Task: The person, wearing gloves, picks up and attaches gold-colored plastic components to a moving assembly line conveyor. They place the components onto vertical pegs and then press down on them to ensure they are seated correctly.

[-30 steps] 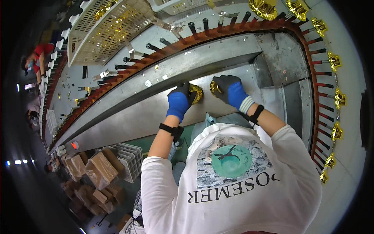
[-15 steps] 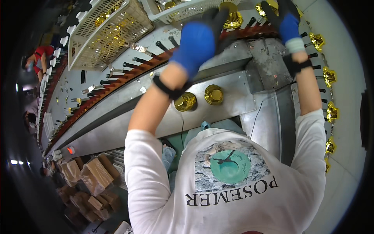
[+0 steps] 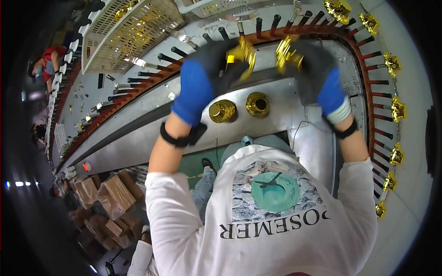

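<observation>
Both my hands wear black and blue gloves and are raised over the metal ledge. My left hand [image 3: 205, 76] is closed around a shiny gold cup-shaped piece with a flared rim [image 3: 248, 57]. A similar gold flared cup [image 3: 283, 53], blurred by motion, is gripped in my right hand [image 3: 317, 66]. The two pieces face each other, a gap between them. Below my hands, two more gold cups [image 3: 222, 111] [image 3: 257, 104] rest side by side on the metal ledge [image 3: 281, 99].
A curved rail [image 3: 363, 60] with black-handled spindles bends around the work spot. Several gold cups [image 3: 398, 109] sit on its right-hand spindles. A cream plastic basket [image 3: 133, 37] with gold pieces stands upper left. Cardboard boxes [image 3: 115, 198] lie lower left; a person in red [image 3: 53, 62] is far left.
My hands have come back toward me from the rail, each bringing a gold cup. The spindles at the top where they reached now show bare. The two cups on the ledge remain there.
</observation>
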